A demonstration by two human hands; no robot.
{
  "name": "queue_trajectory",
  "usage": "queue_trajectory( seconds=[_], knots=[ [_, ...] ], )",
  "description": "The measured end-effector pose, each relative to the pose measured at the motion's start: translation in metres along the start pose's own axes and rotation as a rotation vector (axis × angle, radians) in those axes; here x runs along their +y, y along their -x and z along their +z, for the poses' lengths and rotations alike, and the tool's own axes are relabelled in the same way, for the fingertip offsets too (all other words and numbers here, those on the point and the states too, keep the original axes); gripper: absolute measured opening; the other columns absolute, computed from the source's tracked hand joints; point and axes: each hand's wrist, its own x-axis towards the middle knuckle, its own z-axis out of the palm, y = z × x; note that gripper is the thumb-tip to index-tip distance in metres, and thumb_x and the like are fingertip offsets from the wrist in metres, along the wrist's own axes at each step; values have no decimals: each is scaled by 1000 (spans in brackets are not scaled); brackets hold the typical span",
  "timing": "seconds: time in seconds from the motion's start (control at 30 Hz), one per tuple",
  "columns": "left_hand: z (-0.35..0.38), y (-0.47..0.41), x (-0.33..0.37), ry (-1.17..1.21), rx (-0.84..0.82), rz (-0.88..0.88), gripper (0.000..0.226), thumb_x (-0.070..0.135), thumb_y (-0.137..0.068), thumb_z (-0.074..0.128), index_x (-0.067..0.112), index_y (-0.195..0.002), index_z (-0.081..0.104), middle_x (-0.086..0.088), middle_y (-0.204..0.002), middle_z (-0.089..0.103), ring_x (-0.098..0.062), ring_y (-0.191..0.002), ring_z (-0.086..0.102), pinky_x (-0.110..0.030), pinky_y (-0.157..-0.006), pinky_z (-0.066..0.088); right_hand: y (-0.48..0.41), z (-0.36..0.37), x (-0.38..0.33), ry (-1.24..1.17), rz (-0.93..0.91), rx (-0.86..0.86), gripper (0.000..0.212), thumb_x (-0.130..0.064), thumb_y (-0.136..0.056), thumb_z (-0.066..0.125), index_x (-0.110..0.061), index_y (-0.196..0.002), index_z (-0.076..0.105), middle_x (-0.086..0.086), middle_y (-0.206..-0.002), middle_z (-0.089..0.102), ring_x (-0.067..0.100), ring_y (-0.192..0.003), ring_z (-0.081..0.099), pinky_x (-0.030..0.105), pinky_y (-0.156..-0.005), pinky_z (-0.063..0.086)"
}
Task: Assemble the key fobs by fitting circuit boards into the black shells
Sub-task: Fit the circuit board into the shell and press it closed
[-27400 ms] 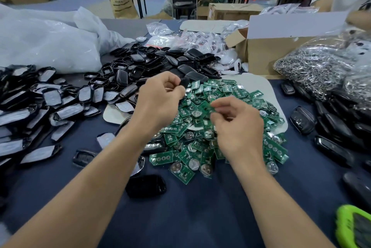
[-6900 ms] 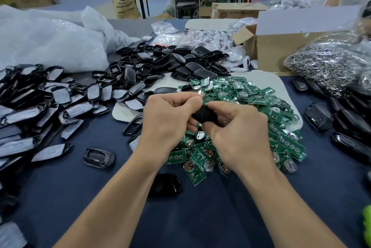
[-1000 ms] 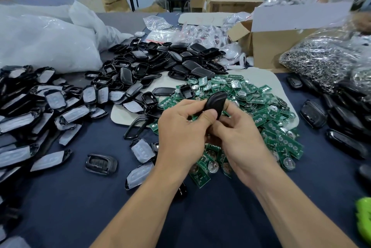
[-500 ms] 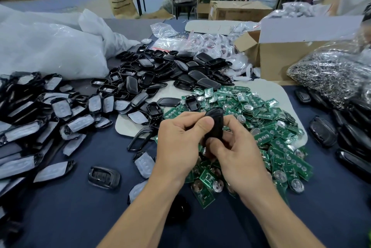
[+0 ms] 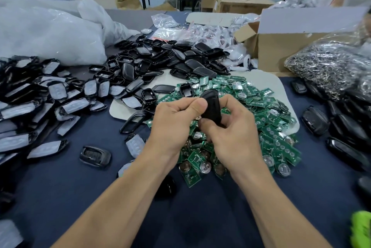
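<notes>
Left grip and right grip both pinch one black shell in the middle of the frame (it stands almost upright). Green boards lie heaped under it on the bench. Other shells pile up above, left of middle.

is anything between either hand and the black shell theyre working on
Nothing visible is. The left hand and the right hand both grip the black shell directly, the left from its side and the right round its lower end, holding it above the pile of green circuit boards.
</notes>
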Motion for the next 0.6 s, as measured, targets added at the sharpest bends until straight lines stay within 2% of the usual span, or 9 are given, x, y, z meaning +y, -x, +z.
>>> queue_trajectory(
  seconds=[0.1, 0.13, 0.23, 0.47, 0.6],
  knots=[
    [-7, -2, 2, 12, -91, -70, 18, 12, -96, 69, 7, -107, 81, -12, -106, 80, -16, -100, 70, -35, -99, 53, 2, -5, -3, 162, -61, 58, 21, -15, -81, 77, -26, -86, 60, -6, -62, 69, 7, -41, 44, 19, -42, 36],
    [-9, -2, 4, -15, -98, -44, 18, 8, -94, 71, 10, -108, 81, -10, -106, 80, -15, -102, 71, -33, -98, 54, 1, -7, -3, 223, -80, 73, 22, -14, -82, 77, -27, -86, 61, -9, -65, 69, 9, -44, 49, 17, -43, 37],
    [-14, -2, 5, -68, -89, 56, 38, -8, -84, 76, 25, -102, 83, -4, -98, 82, -9, -94, 73, -18, -84, 55, 0, -13, -3, 366, -115, 122, 25, -12, -80, 78, -29, -84, 61, -18, -72, 67, 8, -56, 56, 17, -51, 43],
    [-15, -3, 5, -147, -74, 115, 40, -12, -79, 79, 25, -90, 84, -8, -87, 81, -11, -80, 72, -17, -74, 54, 0, -11, -4, 390, -188, 179, 29, -6, -76, 79, -30, -82, 63, -26, -87, 64, 0, -69, 58, 18, -65, 50],
    [-15, -4, 5, -137, -68, 119, 39, -13, -79, 78, 25, -88, 83, -10, -87, 80, -10, -78, 70, -17, -74, 54, 0, -10, -2, 384, -210, 180, 27, -9, -80, 79, -32, -89, 67, -22, -88, 65, 10, -70, 60, 25, -63, 50]
  ],
)
